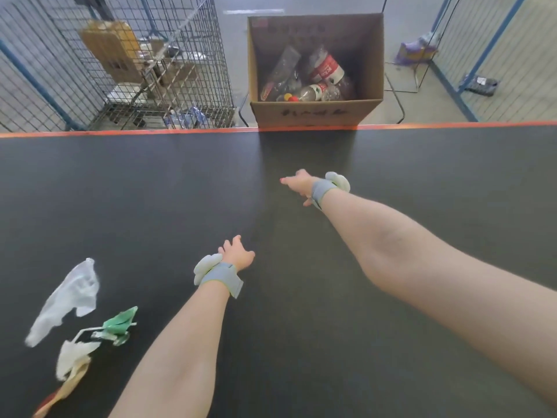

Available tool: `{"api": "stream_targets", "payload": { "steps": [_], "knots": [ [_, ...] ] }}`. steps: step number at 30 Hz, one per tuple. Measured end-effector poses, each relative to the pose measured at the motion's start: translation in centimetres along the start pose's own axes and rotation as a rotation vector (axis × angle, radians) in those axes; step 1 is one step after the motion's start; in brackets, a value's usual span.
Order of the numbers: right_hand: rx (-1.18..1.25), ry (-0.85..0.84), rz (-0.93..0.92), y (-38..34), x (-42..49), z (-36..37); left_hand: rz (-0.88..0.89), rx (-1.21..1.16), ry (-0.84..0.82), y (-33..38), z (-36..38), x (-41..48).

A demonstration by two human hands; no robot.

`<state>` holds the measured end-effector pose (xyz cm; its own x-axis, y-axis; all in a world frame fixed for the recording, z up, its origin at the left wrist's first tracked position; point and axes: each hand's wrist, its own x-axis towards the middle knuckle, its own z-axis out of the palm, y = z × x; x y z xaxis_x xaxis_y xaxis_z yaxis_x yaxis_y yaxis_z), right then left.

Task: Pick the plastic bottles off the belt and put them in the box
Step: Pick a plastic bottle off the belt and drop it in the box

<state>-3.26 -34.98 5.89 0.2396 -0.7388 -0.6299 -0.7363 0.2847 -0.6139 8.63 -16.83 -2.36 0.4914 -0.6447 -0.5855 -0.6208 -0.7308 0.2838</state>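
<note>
At the far left, beyond the belt's orange edge, a wire cage [126, 70] holds flattened cardboard [111, 49]; on the black belt [150, 191] below it, near the left edge, lie a clear plastic bag [67, 300], a crumpled green wrapper [119, 324] just right of it, and a whitish scrap of film [73, 356] with a tan strip [70, 384] trailing from it toward the lower corner; no bottle shows on the belt itself. Further right the left hand [238, 251] reaches forward over the belt, a grey strap with a pale pod at its wrist, its fingers [230, 242] spread and relaxed, holding nothing. Past the belt's far edge, just touching the orange strip, the open cardboard box [313, 111] stands on the floor; the plastic bottles [310, 76] lie heaped inside it, some with red and white labels, one with a red cap. The right hand [300, 184] stretches out toward the box, low above the belt, wrist strapped likewise; its fingers [286, 180] point forward, straight and loose, gripping nothing. At the far right a blue-framed fence [482, 55] stands on the floor.
</note>
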Motion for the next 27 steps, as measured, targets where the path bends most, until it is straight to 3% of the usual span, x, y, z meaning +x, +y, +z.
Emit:
{"api": "stream_targets", "payload": {
  "steps": [4, 9, 12, 15, 17, 21, 24, 27],
  "knots": [
    [-0.17, -0.073, -0.056, 4.0, -6.3, 4.3, 0.016, 0.137, -0.034, -3.1, 1.0, -4.3],
    [-0.292, -0.205, -0.01, 8.5, -10.4, 11.2, -0.043, 0.291, 0.051, -7.5, 2.4, -7.5],
    [-0.462, -0.287, -0.073, 11.9, -12.4, 15.1, -0.106, 0.388, 0.069, -10.9, 3.4, -10.1],
    [-0.679, -0.28, -0.205, 14.5, -14.7, 18.6, -0.208, 0.35, -0.061, -14.8, 5.0, -11.0],
    [-0.682, -0.337, -0.354, 16.0, -16.3, 21.0, -0.227, 0.362, -0.196, -16.9, 7.0, -11.7],
    [-0.783, -0.38, -0.476, 18.3, -17.7, 23.9, 0.033, 0.369, -0.18, -18.2, 10.4, -13.4],
    [-0.87, -0.234, -0.494, 20.4, -17.6, 23.8, 0.205, 0.339, -0.054, -17.3, 11.0, -14.5],
    [-0.722, -0.068, -0.414, 21.0, -17.0, 21.6, 0.338, 0.097, 0.113, -15.3, 9.6, -15.1]
  ]
}}
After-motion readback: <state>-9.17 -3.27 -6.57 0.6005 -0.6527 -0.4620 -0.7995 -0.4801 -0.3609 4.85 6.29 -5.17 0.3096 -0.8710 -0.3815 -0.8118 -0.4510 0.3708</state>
